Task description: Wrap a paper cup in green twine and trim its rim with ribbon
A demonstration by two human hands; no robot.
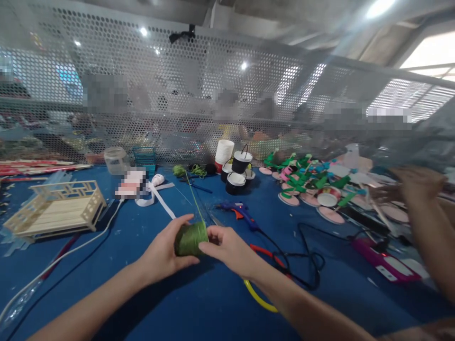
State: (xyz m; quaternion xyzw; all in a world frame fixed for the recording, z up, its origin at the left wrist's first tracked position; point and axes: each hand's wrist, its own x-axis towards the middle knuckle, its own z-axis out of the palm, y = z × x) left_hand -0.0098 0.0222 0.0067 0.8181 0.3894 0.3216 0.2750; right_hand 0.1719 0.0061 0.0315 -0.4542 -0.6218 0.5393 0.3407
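A cup-shaped piece wound with green yarn [191,239] lies on its side between my two hands, low over the blue table. My left hand [164,247] is wrapped round its left end, thumb below and fingers above. At its right end, the curled thumb and fingers of my right hand [227,247] grip the rim. A taut strand of green yarn [194,195] runs from the top of the piece back to a small green yarn ball [179,170]. What fills the inside of the piece is hidden.
A blue glue gun [241,212] lies right of centre, its black cord reaching a magenta power strip [386,265]. Small black buckets [236,182] and stacked white cups [224,152] stand behind. A wooden stick frame [57,213] sits left. Another person's arm [426,213] reaches in right.
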